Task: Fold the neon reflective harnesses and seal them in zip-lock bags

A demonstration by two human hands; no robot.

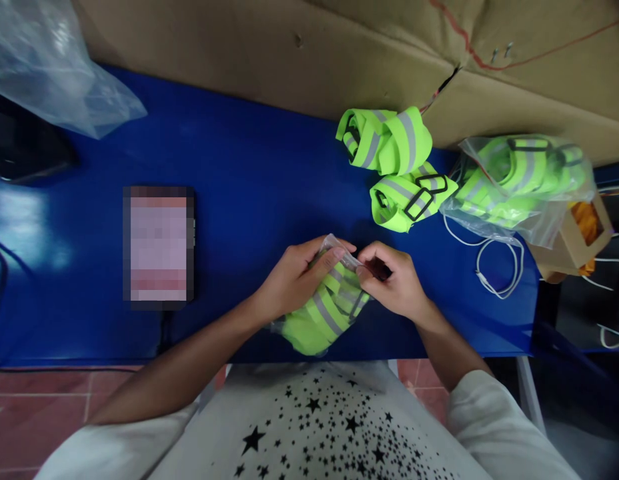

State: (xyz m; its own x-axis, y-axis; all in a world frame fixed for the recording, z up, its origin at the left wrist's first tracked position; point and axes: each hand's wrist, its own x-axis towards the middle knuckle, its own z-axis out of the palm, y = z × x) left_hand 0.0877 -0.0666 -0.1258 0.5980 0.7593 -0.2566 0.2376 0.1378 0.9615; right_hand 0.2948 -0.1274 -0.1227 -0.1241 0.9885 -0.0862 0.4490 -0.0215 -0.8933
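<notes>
My left hand (294,277) and my right hand (392,280) meet over the near edge of the blue table (249,200). Between them lies a neon yellow-green reflective vest (319,317) with grey stripes, folded inside a clear plastic bag (339,248). Both hands pinch the bag's open top edge, fingers closed on the plastic. The bagged vest slants down toward my lap, partly under my left palm.
Two folded neon vests (384,140) (409,197) lie unbagged at the back right. Beside them is a clear bag holding more vests (524,177), a small cardboard box (576,237) and a white cable (494,267). A blurred tablet (159,243) lies left; loose plastic (54,67) is at the far left.
</notes>
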